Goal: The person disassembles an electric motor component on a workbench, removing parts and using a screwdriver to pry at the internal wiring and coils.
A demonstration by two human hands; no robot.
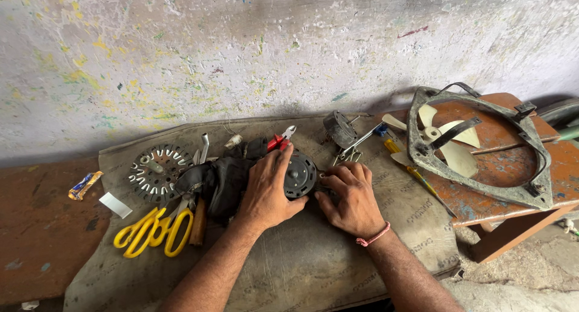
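Observation:
A round dark motor housing (pixel 300 174) lies on a worn grey sack mat (pixel 313 258). My left hand (pixel 266 188) rests over its left side, fingers wrapped on its rim. My right hand (pixel 353 197), with a pink band at the wrist, presses fingertips against the housing's right edge. A black cloth (pixel 220 179) lies bunched under and left of my left hand. Red-handled pliers (pixel 280 140) stick out just beyond my left fingers.
Yellow scissors (pixel 154 230), a slotted metal disc (pixel 158 170) and a wooden-handled tool (pixel 198 221) lie at left. A small motor part (pixel 339 129) and a yellow-handled screwdriver (pixel 410 170) lie behind. A fan frame with cream blades (pixel 476 149) sits on a rusty stool (pixel 506 167).

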